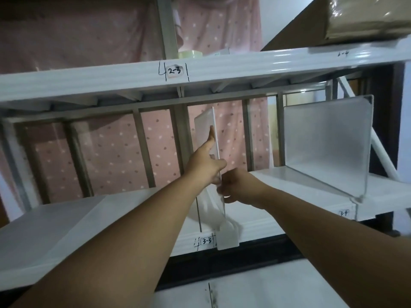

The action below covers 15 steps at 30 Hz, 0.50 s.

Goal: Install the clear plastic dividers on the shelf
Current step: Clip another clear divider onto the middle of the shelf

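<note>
A clear plastic divider (pixel 205 123) stands upright, seen almost edge-on, on the white shelf (pixel 266 221) beside the label "3-3". Its white foot clip (pixel 228 240) hangs over the shelf's front lip. My left hand (pixel 205 161) lies against the divider's left face, fingers stretched up along it and thumb hooked over its near edge. My right hand (pixel 238 185) pinches the lower part of that edge from the right. A second clear divider (pixel 327 143) stands upright on the same shelf further right, near the label "3-4".
The upper shelf (pixel 133 81), labelled "2-3", hangs close above the divider's top. A roll of tape (pixel 190 54) and a brown wrapped box (pixel 367 16) sit on it. Grey uprights (pixel 180 138) and a pink dotted curtain (pixel 111 152) back the bay. A lower shelf (pixel 255 290) shows below.
</note>
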{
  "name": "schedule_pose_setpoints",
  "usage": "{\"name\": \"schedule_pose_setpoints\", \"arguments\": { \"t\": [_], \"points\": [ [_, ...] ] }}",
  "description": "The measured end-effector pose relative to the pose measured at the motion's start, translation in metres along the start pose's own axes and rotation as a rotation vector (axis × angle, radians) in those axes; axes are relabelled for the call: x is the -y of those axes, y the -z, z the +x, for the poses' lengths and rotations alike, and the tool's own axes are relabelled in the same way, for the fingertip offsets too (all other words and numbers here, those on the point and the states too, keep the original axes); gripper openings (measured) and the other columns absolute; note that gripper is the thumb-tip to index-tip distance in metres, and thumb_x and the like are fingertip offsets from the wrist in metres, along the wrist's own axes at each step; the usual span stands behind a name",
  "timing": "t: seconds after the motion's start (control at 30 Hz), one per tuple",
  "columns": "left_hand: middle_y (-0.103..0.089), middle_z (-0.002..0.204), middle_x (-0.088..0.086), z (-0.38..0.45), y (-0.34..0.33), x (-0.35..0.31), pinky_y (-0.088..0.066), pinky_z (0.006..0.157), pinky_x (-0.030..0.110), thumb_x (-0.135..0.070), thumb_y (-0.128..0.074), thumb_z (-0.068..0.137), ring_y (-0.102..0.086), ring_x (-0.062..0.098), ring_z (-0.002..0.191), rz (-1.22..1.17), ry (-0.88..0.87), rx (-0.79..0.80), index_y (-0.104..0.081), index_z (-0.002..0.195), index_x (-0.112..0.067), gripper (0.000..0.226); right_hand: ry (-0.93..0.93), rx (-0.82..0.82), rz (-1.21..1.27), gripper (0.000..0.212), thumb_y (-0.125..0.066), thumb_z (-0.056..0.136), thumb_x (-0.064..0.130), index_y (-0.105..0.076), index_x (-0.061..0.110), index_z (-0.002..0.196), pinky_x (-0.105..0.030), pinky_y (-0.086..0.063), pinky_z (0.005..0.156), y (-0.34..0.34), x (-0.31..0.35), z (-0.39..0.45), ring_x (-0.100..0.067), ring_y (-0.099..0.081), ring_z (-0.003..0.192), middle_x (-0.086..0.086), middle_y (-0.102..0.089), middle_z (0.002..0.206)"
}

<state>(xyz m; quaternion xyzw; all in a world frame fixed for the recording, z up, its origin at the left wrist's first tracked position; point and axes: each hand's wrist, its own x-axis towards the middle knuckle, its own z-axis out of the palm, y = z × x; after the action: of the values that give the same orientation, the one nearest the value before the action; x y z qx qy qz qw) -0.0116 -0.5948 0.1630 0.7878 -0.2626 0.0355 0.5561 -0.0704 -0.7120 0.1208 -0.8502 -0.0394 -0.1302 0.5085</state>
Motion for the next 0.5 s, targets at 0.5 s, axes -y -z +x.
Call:
{"name": "schedule_pose_setpoints", "arguments": {
  "t": [0.5],
  "points": [
    [-0.067,0.124,0.012,-0.005,0.004,-0.002,-0.068,0.073,0.052,-0.001,-0.069,0.090,-0.069,0.038,0.109,-0.044,-0.003,0.056,-0.030,0.158,-0.055,0.096,0.003,-0.021,-0.018,0.009,-0.059,0.088,-0.007,-0.059,-0.005,0.080,-0.037,-0.060,0.074,-0.003,0.003,-0.012,-0.027,-0.054,0.070,-0.017,-0.049,0.078]
  ]
}}
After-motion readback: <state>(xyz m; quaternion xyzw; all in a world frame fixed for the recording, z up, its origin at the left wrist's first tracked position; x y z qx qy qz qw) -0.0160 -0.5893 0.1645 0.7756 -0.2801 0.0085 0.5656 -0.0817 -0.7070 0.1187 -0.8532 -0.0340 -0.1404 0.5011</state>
